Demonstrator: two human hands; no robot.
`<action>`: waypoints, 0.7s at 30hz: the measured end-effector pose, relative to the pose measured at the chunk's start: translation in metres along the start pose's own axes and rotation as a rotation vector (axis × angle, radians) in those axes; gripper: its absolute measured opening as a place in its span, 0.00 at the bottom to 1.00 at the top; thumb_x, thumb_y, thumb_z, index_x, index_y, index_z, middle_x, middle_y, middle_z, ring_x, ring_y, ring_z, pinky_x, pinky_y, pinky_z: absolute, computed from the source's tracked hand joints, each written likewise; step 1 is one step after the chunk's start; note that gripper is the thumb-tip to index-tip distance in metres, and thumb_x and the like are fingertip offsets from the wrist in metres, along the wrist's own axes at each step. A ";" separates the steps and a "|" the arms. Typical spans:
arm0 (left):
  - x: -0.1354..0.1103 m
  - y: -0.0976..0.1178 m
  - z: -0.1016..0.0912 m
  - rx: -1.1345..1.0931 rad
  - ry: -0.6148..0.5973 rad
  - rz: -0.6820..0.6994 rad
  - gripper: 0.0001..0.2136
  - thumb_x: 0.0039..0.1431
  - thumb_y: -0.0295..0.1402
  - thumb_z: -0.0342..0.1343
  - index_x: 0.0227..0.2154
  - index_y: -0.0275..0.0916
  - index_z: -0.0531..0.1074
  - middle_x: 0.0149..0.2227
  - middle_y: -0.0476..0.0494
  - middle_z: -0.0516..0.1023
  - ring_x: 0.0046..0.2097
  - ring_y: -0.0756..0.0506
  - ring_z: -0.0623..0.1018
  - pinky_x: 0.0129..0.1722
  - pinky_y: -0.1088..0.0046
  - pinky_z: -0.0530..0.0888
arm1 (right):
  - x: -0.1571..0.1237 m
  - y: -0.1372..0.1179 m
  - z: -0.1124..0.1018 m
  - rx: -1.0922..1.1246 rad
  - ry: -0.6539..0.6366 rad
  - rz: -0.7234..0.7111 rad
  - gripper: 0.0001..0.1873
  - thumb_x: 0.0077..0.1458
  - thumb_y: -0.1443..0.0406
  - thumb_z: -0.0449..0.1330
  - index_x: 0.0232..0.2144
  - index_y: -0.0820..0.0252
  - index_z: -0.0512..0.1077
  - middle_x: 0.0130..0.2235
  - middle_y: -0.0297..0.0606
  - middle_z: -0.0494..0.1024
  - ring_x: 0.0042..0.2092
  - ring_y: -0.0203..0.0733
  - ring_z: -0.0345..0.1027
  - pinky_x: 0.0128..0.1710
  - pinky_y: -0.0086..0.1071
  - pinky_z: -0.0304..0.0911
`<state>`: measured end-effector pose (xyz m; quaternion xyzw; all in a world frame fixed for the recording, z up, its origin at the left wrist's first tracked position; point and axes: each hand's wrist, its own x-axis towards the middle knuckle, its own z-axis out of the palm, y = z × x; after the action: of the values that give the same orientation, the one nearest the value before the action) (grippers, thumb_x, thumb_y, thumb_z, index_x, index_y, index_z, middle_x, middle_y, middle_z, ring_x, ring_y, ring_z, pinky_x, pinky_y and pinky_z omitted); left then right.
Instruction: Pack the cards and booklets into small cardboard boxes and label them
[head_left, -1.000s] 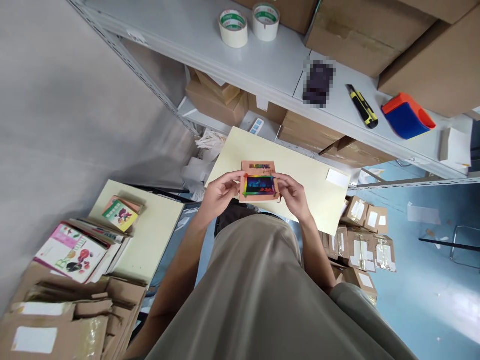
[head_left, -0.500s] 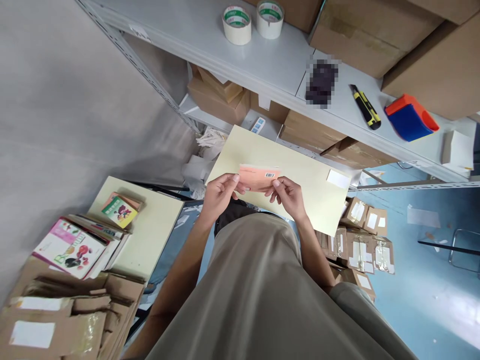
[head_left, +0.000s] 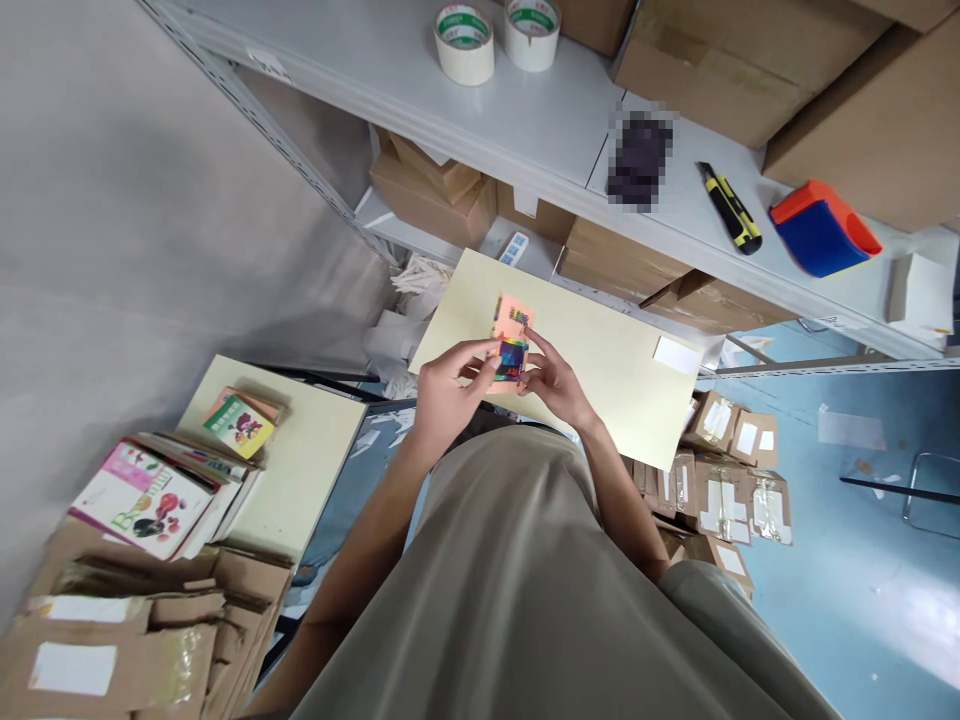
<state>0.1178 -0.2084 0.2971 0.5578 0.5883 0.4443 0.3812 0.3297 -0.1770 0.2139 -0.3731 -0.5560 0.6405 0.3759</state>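
- While both bare hands met over the left part of a pale yellow rectangular tabletop [head_left: 607,380], the head view showed a small salmon-pink booklet with a dark, rainbow-edged cover panel [head_left: 513,358] between them, cover up.
- The left hand [head_left: 454,390] had its thumb and fingers clamped on the booklet's left side.
- The right hand [head_left: 556,382] touched its right edge with fingers slightly spread; whether they pinched it could not be told.
- To the right on the tabletop lay a white paper slip [head_left: 677,355].
- On the far grey metal shelf [head_left: 360,70] stood two cream tape rolls [head_left: 466,66] at left, with a yellow-and-black utility knife [head_left: 730,210] farther right, near a blue-and-orange container [head_left: 821,235].
- At near left, a stack of books [head_left: 146,500] lay by flattened brown cardboard [head_left: 150,660].
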 end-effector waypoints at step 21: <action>0.016 0.015 0.008 -0.183 -0.038 -0.062 0.26 0.74 0.51 0.65 0.67 0.44 0.79 0.59 0.36 0.88 0.54 0.39 0.88 0.51 0.65 0.85 | 0.015 0.010 0.012 -0.042 0.138 -0.056 0.47 0.70 0.42 0.65 0.82 0.43 0.57 0.50 0.38 0.84 0.41 0.42 0.77 0.44 0.39 0.80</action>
<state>0.1288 -0.1918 0.3101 0.5105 0.5547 0.4736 0.4554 0.3117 -0.1693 0.2044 -0.4083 -0.5526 0.5906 0.4231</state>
